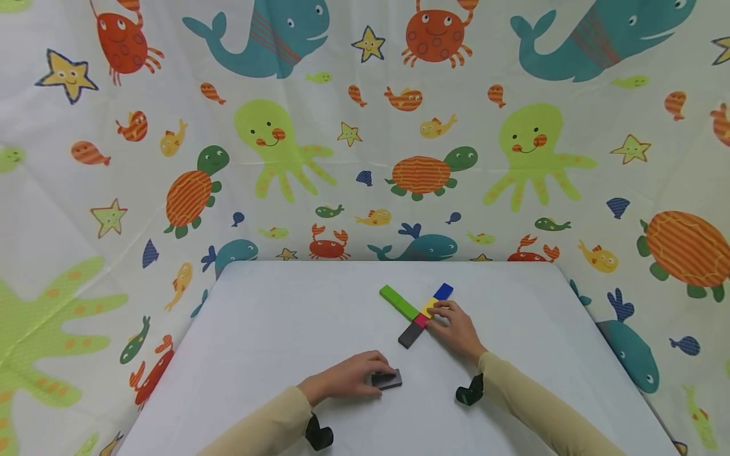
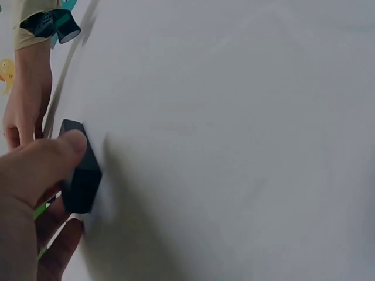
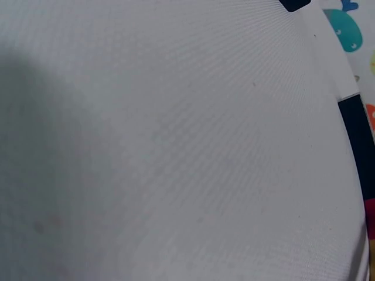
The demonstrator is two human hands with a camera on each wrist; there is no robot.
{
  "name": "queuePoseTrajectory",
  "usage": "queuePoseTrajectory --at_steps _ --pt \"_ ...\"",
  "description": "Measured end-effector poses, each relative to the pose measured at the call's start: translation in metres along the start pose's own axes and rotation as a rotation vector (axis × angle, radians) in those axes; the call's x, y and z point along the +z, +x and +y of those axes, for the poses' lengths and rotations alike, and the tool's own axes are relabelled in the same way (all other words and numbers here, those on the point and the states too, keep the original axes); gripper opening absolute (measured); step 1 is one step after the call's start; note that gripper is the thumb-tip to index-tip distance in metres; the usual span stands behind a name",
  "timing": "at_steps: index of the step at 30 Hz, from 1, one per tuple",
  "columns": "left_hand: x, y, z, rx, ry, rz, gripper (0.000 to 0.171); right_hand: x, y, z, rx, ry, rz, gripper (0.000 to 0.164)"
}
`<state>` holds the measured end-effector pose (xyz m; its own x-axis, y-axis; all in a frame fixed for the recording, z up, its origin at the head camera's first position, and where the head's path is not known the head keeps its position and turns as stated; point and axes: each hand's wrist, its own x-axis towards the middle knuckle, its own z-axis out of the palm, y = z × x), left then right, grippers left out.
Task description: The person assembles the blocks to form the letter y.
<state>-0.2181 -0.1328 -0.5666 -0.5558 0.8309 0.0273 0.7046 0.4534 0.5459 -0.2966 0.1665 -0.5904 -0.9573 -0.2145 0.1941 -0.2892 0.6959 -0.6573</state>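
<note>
My left hand [image 1: 356, 375] pinches a dark grey block [image 1: 388, 379] low over the near middle of the white table. In the left wrist view the thumb presses on one face of this block [image 2: 82, 187], with fingers behind it. Farther off, my right hand [image 1: 454, 326] has its fingertips over the yellow block [image 1: 429, 308] and its thumb beside the red block [image 1: 421, 320]. Those two lie in a slanting row with a blue block [image 1: 443, 291] and a black block [image 1: 410, 335]. A long green block [image 1: 399, 303] branches off at the red one.
The white table [image 1: 285, 316] reaches back to a curtain [image 1: 342, 177] printed with sea animals. A dark camera sits on each wrist, the left camera [image 1: 319, 436] and right camera [image 1: 470, 391] hanging below the sleeves.
</note>
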Motion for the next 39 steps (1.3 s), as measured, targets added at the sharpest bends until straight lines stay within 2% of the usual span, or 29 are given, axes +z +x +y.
queuePoseTrajectory --at_steps 4,7,9,12,15,18,21,28,32,36,39 --pt "0.003 0.001 0.001 -0.011 0.031 -0.008 0.038 0.001 0.000 0.001 -0.001 0.002 -0.005 0.036" --pt "0.007 0.003 0.005 -0.034 0.048 0.034 0.038 0.001 0.000 0.002 0.002 0.010 0.001 0.035" --pt "0.010 0.004 0.009 -0.088 0.051 0.090 0.039 0.001 0.000 0.004 0.001 0.003 0.004 0.035" --pt "0.016 0.006 0.015 -0.209 0.004 0.175 0.042 0.002 0.000 0.006 -0.003 -0.009 0.009 0.035" --pt "0.018 0.009 0.020 -0.281 -0.049 0.202 0.050 0.002 0.000 0.007 -0.001 -0.018 0.010 0.035" --pt "0.016 0.011 0.021 -0.268 -0.052 0.156 0.056 0.002 0.000 0.006 0.001 -0.016 0.010 0.035" --pt "0.013 0.014 0.020 -0.233 -0.033 0.131 0.054 0.002 0.001 0.005 0.009 -0.014 0.007 0.035" --pt "0.007 0.019 0.013 -0.194 -0.113 0.184 0.051 0.000 0.001 0.001 0.008 -0.001 0.002 0.035" --pt "0.000 0.022 0.010 -0.154 -0.102 0.163 0.049 -0.001 0.001 -0.001 0.007 0.006 0.001 0.035" --pt "-0.002 0.024 0.007 -0.170 -0.073 0.105 0.048 -0.002 0.001 0.000 0.005 0.007 0.001 0.035" --pt "-0.002 0.025 0.004 -0.198 -0.085 0.090 0.047 -0.001 0.001 0.000 0.002 0.009 0.001 0.035"
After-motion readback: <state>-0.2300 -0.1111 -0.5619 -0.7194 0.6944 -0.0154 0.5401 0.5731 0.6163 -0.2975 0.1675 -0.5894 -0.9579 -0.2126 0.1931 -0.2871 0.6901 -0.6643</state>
